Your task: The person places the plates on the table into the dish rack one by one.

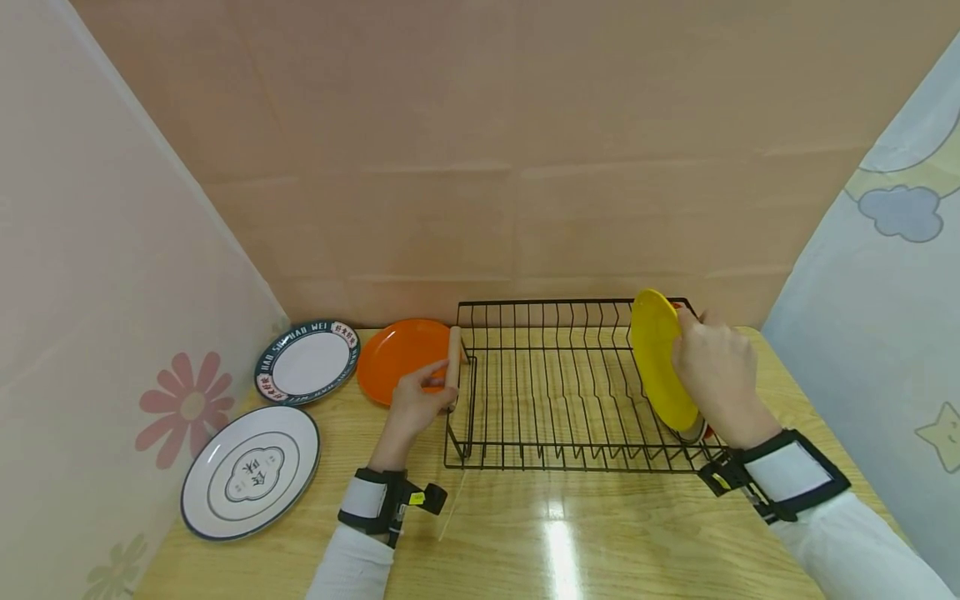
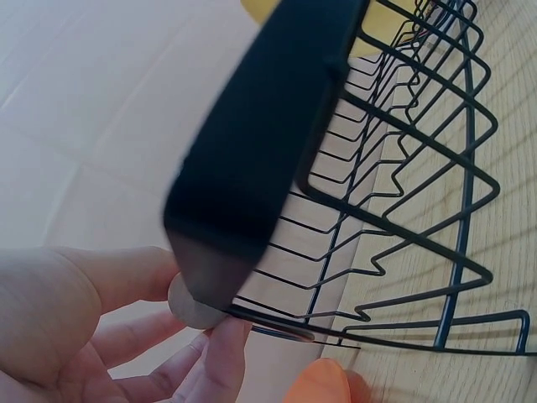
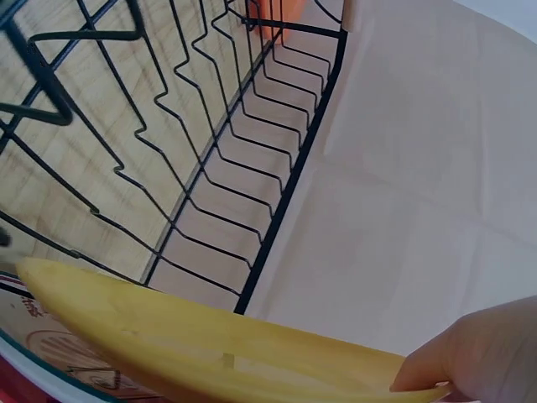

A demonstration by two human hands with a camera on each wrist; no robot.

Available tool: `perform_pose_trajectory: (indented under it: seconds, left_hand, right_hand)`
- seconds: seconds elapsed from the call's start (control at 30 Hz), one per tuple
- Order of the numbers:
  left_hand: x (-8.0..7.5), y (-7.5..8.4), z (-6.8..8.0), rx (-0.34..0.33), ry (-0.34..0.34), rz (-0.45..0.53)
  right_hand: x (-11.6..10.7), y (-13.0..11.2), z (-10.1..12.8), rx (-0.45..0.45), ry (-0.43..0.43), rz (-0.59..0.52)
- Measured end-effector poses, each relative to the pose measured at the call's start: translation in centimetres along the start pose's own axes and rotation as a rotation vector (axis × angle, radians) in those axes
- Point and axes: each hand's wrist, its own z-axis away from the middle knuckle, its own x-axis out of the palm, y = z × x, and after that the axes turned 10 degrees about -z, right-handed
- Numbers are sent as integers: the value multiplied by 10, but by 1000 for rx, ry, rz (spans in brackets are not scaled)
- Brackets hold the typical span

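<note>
A black wire dish rack (image 1: 555,445) stands on the wooden table, with a wooden handle (image 1: 453,358) at its left end. My left hand (image 1: 414,407) grips that handle between thumb and fingers; the left wrist view shows the fingertips around the handle's end (image 2: 195,304). At the rack's right end, my right hand (image 1: 718,375) pinches the upper edge of a yellow plate (image 1: 654,360), which stands nearly upright among the wires. Behind the yellow plate, a printed plate with a green rim (image 3: 63,348) is partly hidden.
Left of the rack lies an orange plate (image 1: 401,354). Farther left are a white plate with a dark green lettered rim (image 1: 311,362) and, nearer the front, a white plate with a blue edge (image 1: 251,473). Patterned side walls and a beige back wall (image 1: 480,167) enclose the table.
</note>
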Motion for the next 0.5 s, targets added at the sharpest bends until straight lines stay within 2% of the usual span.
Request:
perform_pose_trajectory:
  seconds: [0.5]
  left_hand:
    - [1, -2, 0, 6, 3, -3]
  right_hand:
    - [6, 8, 4, -5, 11, 27]
